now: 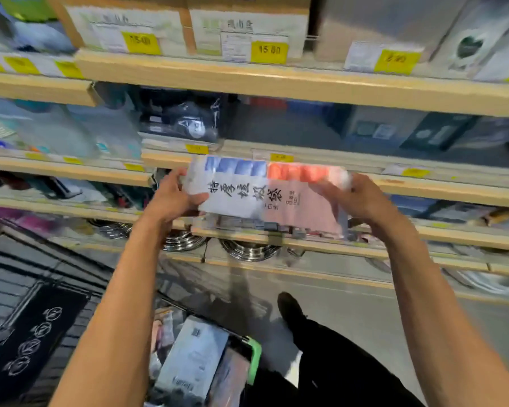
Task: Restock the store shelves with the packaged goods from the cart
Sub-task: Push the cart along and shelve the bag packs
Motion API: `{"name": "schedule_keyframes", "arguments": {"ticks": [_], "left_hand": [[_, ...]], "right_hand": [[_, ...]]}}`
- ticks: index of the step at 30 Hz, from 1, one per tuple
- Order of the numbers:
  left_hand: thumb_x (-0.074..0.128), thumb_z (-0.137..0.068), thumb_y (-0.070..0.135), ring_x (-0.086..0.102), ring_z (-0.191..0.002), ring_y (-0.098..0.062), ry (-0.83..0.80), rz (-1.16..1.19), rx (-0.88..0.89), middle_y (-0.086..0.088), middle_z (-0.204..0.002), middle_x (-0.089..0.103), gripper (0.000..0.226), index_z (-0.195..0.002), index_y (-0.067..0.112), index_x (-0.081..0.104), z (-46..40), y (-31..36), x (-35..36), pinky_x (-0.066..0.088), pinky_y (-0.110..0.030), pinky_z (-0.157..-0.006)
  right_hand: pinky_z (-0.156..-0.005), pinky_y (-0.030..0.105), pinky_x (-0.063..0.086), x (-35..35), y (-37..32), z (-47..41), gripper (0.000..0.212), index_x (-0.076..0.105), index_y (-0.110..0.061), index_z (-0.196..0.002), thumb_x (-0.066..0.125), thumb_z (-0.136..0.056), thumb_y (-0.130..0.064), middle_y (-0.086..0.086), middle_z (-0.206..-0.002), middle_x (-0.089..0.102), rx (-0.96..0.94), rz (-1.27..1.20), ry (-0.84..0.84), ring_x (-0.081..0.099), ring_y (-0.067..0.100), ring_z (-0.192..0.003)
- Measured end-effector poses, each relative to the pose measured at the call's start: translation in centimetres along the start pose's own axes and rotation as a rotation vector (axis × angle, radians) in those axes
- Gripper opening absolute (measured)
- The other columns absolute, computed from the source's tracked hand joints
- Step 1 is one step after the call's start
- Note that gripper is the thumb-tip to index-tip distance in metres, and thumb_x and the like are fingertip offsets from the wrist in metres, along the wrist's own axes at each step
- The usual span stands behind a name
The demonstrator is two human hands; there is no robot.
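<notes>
Both hands, left (174,198) and right (362,198), grip ends of flat package (265,195); long axis horizontal, parallel to shelf (423,186)

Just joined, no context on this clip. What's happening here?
A person is restocking store shelves. Both hands hold one flat pack with blue and red sections: the left hand grips its left end, the right hand its right end. The pack is held up in front of a middle shelf, not yet set down. More packaged goods lie in the cart below.

Grey floor (350,304) beneath wooden-edged shelving (276,80).
</notes>
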State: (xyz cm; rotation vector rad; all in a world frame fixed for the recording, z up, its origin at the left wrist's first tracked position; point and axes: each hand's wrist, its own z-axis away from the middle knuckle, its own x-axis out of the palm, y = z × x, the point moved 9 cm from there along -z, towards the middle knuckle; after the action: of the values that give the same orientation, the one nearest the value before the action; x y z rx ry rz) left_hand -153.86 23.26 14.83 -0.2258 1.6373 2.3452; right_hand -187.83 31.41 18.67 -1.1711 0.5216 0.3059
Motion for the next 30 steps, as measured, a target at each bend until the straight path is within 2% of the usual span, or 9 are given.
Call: {"name": "schedule_keyframes", "arguments": {"ticks": [3, 6, 11, 16, 18, 21, 23, 26, 30], "left_hand": [[0.074, -0.080, -0.008, 0.068, -0.092, -0.029, 0.021, -0.025, 0.016, -0.015, -0.115, 0.065, 0.056, -0.124, 0.013, 0.048, -2.2, 2.7, 1.4, 0.062, -0.036, -0.064], [0.072, -0.082, -0.007, 0.067, -0.083, -0.019, 0.043, -0.066, 0.109, -0.016, -0.117, 0.064, 0.050, -0.121, 0.009, 0.046, -4.0, 5.9, 3.5, 0.058, -0.023, -0.049], [0.078, -0.082, 0.019, 0.065, -0.103, -0.027, 0.173, -0.178, 0.273, -0.008, -0.118, 0.063, 0.050, -0.121, 0.013, 0.047, -6.6, 9.5, 5.3, 0.057, -0.047, -0.089], [0.068, -0.091, 0.029, 0.056, -0.111, -0.034, 0.319, -0.421, 0.361, -0.022, -0.124, 0.056, 0.049, -0.121, -0.002, 0.047, -8.6, 11.1, 6.6, 0.047, -0.041, -0.088], [0.068, -0.090, 0.026, 0.056, -0.114, -0.039, 0.349, -0.498, 0.368, -0.026, -0.124, 0.057, 0.047, -0.120, -0.005, 0.051, -9.4, 11.2, 6.9, 0.048, -0.045, -0.092], [0.063, -0.087, 0.017, 0.059, -0.107, -0.047, 0.385, -0.673, 0.370, -0.032, -0.114, 0.063, 0.033, -0.107, -0.009, 0.062, -10.8, 11.0, 7.5, 0.050, -0.049, -0.090], [0.057, -0.088, 0.009, 0.059, -0.109, -0.050, 0.404, -0.822, 0.377, -0.034, -0.113, 0.064, 0.033, -0.114, -0.012, 0.062, -11.5, 10.8, 8.3, 0.049, -0.050, -0.092], [0.052, -0.092, 0.009, 0.059, -0.112, -0.048, 0.436, -0.923, 0.422, -0.031, -0.117, 0.063, 0.058, -0.140, -0.017, 0.035, -12.3, 11.3, 9.7, 0.048, -0.048, -0.093], [0.047, -0.098, 0.003, 0.054, -0.125, -0.041, 0.403, -0.806, 0.381, -0.028, -0.139, 0.050, 0.070, -0.154, -0.007, 0.006, -14.1, 12.5, 10.9, 0.043, -0.046, -0.101]], "right_hand": [[-0.054, 0.034, 0.058, -0.4, 0.6, -0.5, 0.066, 0.048, -0.033, -0.127, 0.086, -0.074, -0.023, 0.001, -0.105, 0.067, 0.052, -0.027, -0.220, 0.065, 0.021, -0.091], [-0.055, 0.042, 0.062, -3.0, 0.7, -2.2, 0.071, 0.048, -0.023, -0.128, 0.083, -0.071, 0.002, 0.003, -0.108, 0.063, 0.012, -0.136, -0.037, 0.065, 0.027, -0.094], [-0.073, 0.034, 0.060, -6.8, 1.3, -4.6, 0.047, 0.071, -0.009, -0.115, 0.086, -0.072, -0.021, 0.010, -0.104, 0.075, -0.062, 0.032, 0.448, 0.073, 0.023, -0.087], [-0.066, 0.036, 0.050, -8.2, 0.4, -6.1, 0.037, 0.066, -0.006, -0.083, 0.085, -0.072, -0.037, 0.007, -0.080, 0.069, -0.153, 0.086, 0.673, 0.063, 0.024, -0.074], [-0.065, 0.034, 0.040, -8.4, 0.5, -7.6, 0.042, 0.060, -0.006, -0.080, 0.083, -0.073, -0.040, 0.006, -0.079, 0.063, -0.129, 0.140, 0.720, 0.058, 0.025, -0.077], [-0.075, 0.038, 0.046, -7.9, -0.4, -10.0, 0.045, 0.067, -0.002, -0.094, 0.080, -0.076, -0.040, 0.011, -0.095, 0.069, -0.137, 0.260, 0.731, 0.062, 0.030, -0.093], [-0.077, 0.039, 0.047, -6.5, -1.4, -11.7, 0.039, 0.070, -0.001, -0.097, 0.075, -0.083, -0.036, 0.019, -0.098, 0.071, -0.145, 0.489, 0.665, 0.065, 0.036, -0.095], [-0.070, 0.034, 0.043, -4.9, -1.4, -13.6, 0.029, 0.065, -0.002, -0.107, 0.064, -0.092, -0.027, 0.020, -0.102, 0.069, -0.174, 0.772, 0.606, 0.065, 0.036, -0.095], [-0.081, 0.039, 0.053, -5.7, -1.6, -15.8, 0.040, 0.065, 0.002, -0.111, 0.073, -0.087, -0.029, 0.025, -0.106, 0.068, -0.120, 0.830, 0.588, 0.066, 0.038, -0.101]]}}
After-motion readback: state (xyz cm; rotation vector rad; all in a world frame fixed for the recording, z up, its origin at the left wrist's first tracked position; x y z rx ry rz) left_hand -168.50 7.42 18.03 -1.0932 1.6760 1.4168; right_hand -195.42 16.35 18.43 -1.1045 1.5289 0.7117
